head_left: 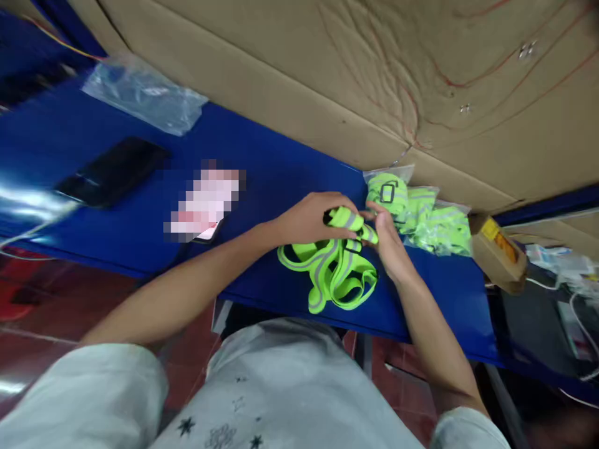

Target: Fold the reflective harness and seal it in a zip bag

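Note:
A neon-green strap with grey reflective stripes [334, 271] lies in loops on the blue table [262, 162]. My left hand [309, 218] is closed over its upper end. My right hand [386, 240] pinches the same end from the right, fingertips meeting the left hand's. The rest of the strap trails toward the table's near edge.
Clear bags of folded green straps [421, 212] lie just right of my hands. A small cardboard box [496, 252] sits further right. A black phone [112, 171], a blurred card [206, 199] and an empty plastic bag [145, 93] lie to the left. A cardboard wall [374, 68] stands behind.

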